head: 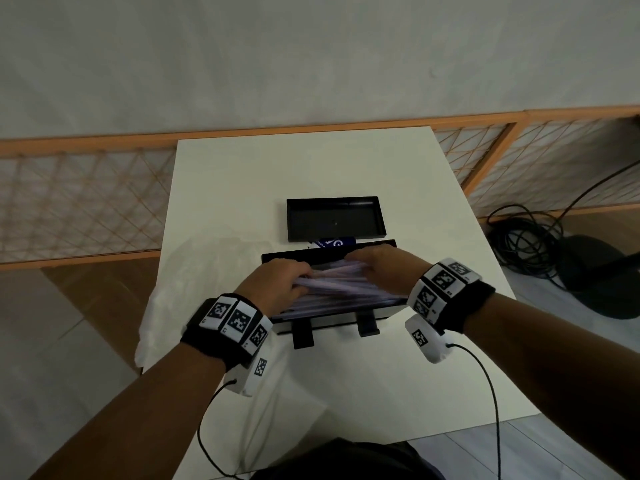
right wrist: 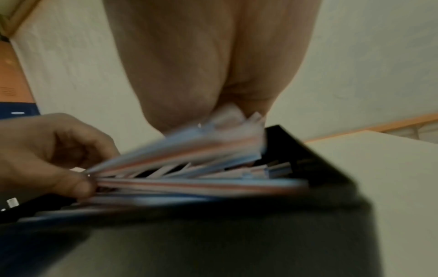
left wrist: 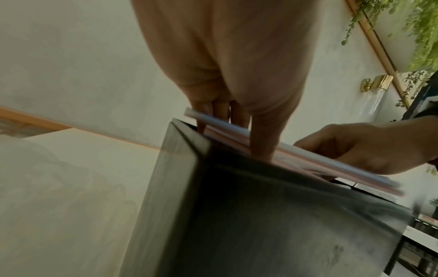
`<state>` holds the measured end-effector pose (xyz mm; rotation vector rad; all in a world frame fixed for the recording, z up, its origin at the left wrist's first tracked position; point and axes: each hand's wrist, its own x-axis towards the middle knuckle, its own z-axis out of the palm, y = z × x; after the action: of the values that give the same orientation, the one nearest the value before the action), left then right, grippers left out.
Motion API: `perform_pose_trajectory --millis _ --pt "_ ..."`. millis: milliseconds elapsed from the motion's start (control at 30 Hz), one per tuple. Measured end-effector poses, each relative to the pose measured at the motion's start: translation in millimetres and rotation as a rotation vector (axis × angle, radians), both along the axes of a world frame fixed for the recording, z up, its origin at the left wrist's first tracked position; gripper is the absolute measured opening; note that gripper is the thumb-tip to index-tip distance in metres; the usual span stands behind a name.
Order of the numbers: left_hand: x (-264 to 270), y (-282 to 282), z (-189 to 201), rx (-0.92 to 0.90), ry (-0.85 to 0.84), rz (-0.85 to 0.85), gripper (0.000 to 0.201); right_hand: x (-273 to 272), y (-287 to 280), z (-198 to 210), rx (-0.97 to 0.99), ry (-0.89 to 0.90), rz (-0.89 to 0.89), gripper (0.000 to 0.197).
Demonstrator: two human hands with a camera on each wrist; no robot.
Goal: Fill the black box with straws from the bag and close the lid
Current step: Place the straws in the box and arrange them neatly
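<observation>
An open black box (head: 313,253) stands mid-table, with wrapped pale straws (head: 341,287) lying lengthwise in it. Over the box my left hand (head: 303,282) pinches the left end of a straw bundle, and my right hand (head: 360,264) curls round the right end. The left wrist view has my left thumb pressing the straws (left wrist: 305,159) at the box (left wrist: 260,215) corner, my right hand (left wrist: 360,148) beyond. From the right wrist, blurred straws (right wrist: 189,150) fan from my right hand to my left hand (right wrist: 71,168), over the box (right wrist: 312,159). The lid (head: 334,220) lies upturned behind.
A clear plastic bag (head: 157,306) hangs over the white table's (head: 311,168) left edge. A small blue label (head: 332,242) shows between lid and box. Black cables (head: 526,244) are coiled on the floor to the right. A wooden lattice fence (head: 83,202) runs behind.
</observation>
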<state>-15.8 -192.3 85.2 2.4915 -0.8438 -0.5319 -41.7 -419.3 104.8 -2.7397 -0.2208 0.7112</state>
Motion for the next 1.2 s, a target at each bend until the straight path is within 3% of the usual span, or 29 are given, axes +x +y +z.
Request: perform_pose_trajectory --millis 200,267,367,467,600,700,800,900,1000,1133,1200 --pt "-2 8 3 0.024 0.058 0.045 0.049 -1 -13 13 0.148 -0.114 -0.104 0.046" --pt "-1 7 3 0.063 0.068 0.045 0.048 -3 -13 13 0.041 -0.149 0.016 0.046" --pt "2 1 0 0.181 0.050 -0.032 0.043 -5 1 -5 -0.223 -0.040 0.200 0.057" --pt "3 -2 0 0.280 0.009 -0.068 0.041 -6 11 -21 -0.399 -0.076 0.234 0.053" --pt "0 -2 1 0.297 -0.036 -0.055 0.035 -8 9 -18 -0.432 -0.165 0.237 0.040" --pt "1 1 2 0.199 -0.085 -0.018 0.040 -6 3 -10 -0.392 -0.238 0.227 0.041" --pt "2 5 1 0.041 -0.029 0.031 0.049 -2 -4 -8 -0.330 -0.215 0.170 0.047" --pt "3 9 -2 0.053 0.018 -0.001 0.056 -5 -8 -12 -0.109 -0.074 0.052 0.064" --pt "3 13 -2 0.043 0.061 -0.014 0.054 -13 -12 -14 0.034 -0.073 0.010 0.073" --pt "0 17 1 -0.175 -0.003 0.116 0.033 -27 -17 -8 0.148 -0.302 -0.077 0.054" --pt "3 22 2 -0.246 -0.101 0.253 0.033 -35 -10 -10 0.133 -0.301 -0.166 0.049"
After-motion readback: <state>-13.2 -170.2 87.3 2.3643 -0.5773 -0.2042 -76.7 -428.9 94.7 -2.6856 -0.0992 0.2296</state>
